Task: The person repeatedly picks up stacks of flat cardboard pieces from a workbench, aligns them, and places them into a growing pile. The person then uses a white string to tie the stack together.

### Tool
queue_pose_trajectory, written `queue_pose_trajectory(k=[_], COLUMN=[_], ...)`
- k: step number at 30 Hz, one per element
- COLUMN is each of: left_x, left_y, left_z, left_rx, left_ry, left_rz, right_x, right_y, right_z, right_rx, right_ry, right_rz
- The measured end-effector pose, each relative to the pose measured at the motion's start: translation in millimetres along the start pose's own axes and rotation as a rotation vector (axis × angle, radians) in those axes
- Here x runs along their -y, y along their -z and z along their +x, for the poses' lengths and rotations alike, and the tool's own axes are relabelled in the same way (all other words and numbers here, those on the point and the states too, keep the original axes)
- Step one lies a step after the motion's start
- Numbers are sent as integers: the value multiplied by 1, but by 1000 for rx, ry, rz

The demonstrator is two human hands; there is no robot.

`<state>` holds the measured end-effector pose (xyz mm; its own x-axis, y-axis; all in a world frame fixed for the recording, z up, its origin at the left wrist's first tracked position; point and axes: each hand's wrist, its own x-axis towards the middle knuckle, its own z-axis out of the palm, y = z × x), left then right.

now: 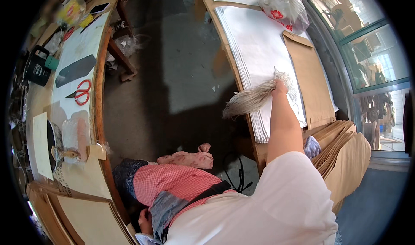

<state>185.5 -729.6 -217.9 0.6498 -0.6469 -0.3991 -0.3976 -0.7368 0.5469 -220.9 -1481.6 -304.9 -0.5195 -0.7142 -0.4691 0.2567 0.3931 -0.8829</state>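
Observation:
My right hand [280, 88] reaches out over the right-hand table, closed around a bundle of off-white strings [250, 100]. The long loose ends hang left past the table's edge, and a shorter tangled end lies on the stack of white paper sheets [247, 41]. A brown paper bag [309, 78] lies flat beside the strings, on top of the sheets. Low at my left side is my left hand [145, 221], next to my red checked apron [173, 182]. Its fingers are mostly hidden, so what it may hold does not show.
On the left table [65, 96] lie red-handled scissors [81, 92], a dark flat plate [75, 71], a brush [65, 153] and a black jug [39, 67]. Brown paper sacks [341, 147] stand by the right table. A plastic bag [283, 11] sits at its far end, beside a window.

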Motion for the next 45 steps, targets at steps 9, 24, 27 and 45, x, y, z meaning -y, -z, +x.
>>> queue_pose_trajectory(k=[9,24,27,45], left_x=[20,-91,-147,-83], left_y=[-12,71,117,132], left_z=[-19,-19,-1,-265], left_rx=[-90,-307,-341,358], left_ry=[-23,-271,-560,-288], left_rz=[-33,-679,-711,-915], right_x=[99,206,186,22], right_y=[-35,-58,-55,-8], right_z=[-179,-578,-651,-822], right_rx=[894,2170,2454,2604], right_ry=[-60,-200,-272,-542], right_rz=[647,434,512,67])
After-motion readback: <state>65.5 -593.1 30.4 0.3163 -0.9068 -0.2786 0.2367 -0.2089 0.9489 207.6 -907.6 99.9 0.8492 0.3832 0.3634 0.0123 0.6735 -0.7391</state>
